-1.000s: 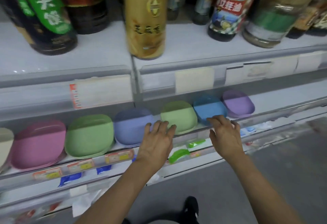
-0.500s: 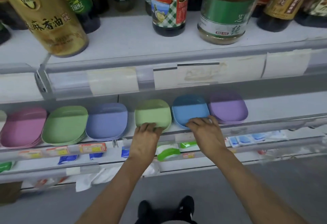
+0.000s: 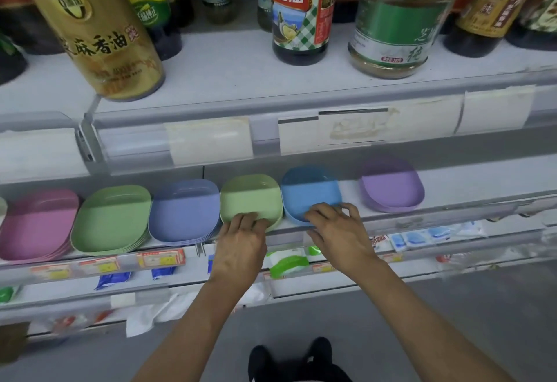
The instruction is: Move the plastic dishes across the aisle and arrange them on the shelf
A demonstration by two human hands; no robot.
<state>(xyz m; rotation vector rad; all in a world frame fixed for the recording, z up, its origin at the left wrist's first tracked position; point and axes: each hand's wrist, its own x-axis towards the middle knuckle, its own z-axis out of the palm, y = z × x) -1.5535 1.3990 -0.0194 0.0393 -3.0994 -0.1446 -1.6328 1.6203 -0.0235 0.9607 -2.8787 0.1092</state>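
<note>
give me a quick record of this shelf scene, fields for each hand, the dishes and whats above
left hand: fingers curled over the near edge of the small green dish
right hand: fingers on the near edge of the blue dish
apart to the right: purple dish
stacks to the left: pink, green, periwinkle
shelf above: sauce bottles, a jar

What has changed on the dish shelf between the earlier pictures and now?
The blue dish slid left, opening a gap to the purple dish. The left hand took hold of the small green dish; the right hand grips the blue one. The other stacks stayed.
</note>
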